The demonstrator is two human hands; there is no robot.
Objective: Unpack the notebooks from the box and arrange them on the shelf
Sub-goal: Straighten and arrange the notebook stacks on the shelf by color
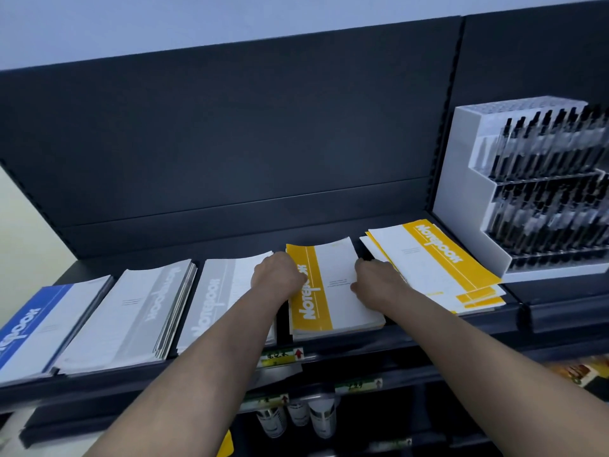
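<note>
Stationery shop, seen at the display. Dark metal retail shelf (pixel 428 333) with a tall back panel (pixel 230 143), stocked with flat stacks of identical notebooks (pixel 333 285) in blue, grey and yellow. Just beside them, a white tiered rack (pixel 468 192) packed with rows of black pens (pixel 527 150). Along the shelf edges, price tags (pixel 280 355) with red arrows; on the tier below, small bottles (pixel 323 420).
</note>
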